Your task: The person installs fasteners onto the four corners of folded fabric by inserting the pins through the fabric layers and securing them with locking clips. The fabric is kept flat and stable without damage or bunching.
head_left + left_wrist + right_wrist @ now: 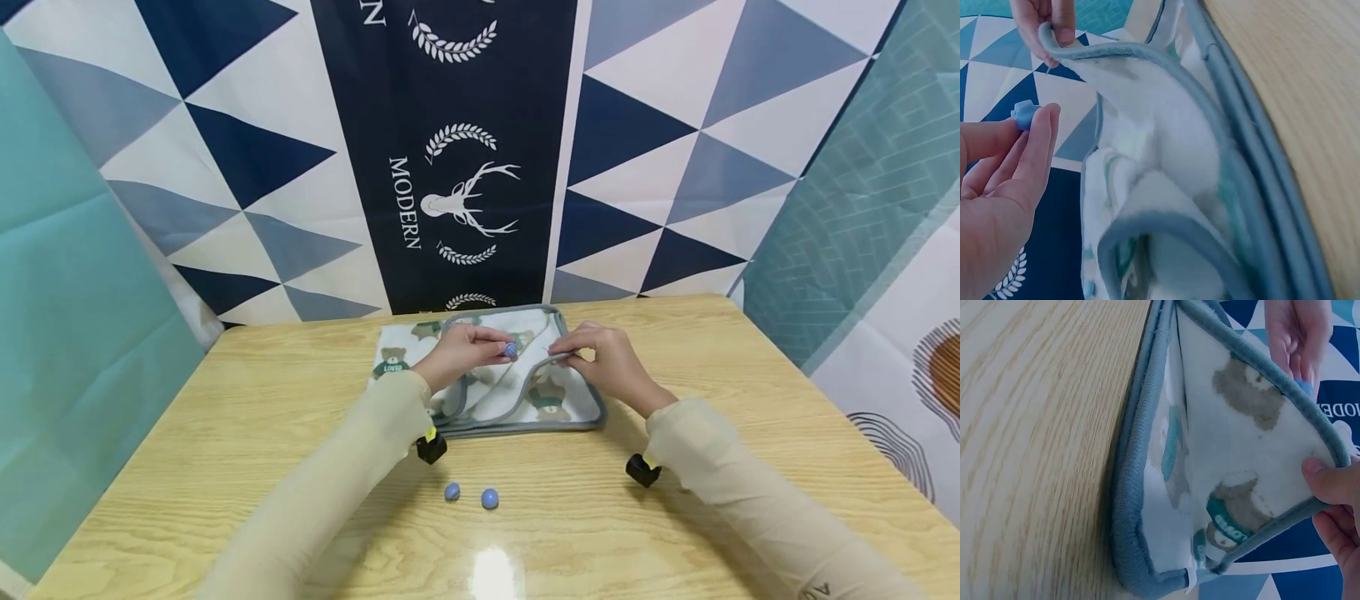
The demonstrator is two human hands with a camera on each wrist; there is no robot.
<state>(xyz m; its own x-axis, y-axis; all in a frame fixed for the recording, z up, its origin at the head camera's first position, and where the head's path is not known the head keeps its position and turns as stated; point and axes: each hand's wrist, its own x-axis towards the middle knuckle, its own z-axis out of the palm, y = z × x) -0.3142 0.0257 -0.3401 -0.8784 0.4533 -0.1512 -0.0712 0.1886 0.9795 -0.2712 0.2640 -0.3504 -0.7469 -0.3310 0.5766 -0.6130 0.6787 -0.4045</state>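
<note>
A folded white cloth (491, 400) with brown bears and a grey-blue edging lies at the back of the table. My left hand (471, 357) pinches a small blue ball (511, 350) between thumb and fingertips, above the cloth; in the left wrist view the blue piece (1025, 115) looks lumpy. With my right hand (600, 358) I pinch the edging of the cloth's upper layer and hold that flap (1244, 425) raised. Between the layers a gap shows in the right wrist view.
Two more small blue balls, one grooved (452, 492) and one smooth (490, 498), lie on the wooden table (570, 533) in front of the cloth. A patterned curtain (480, 100) hangs right behind the table's back edge.
</note>
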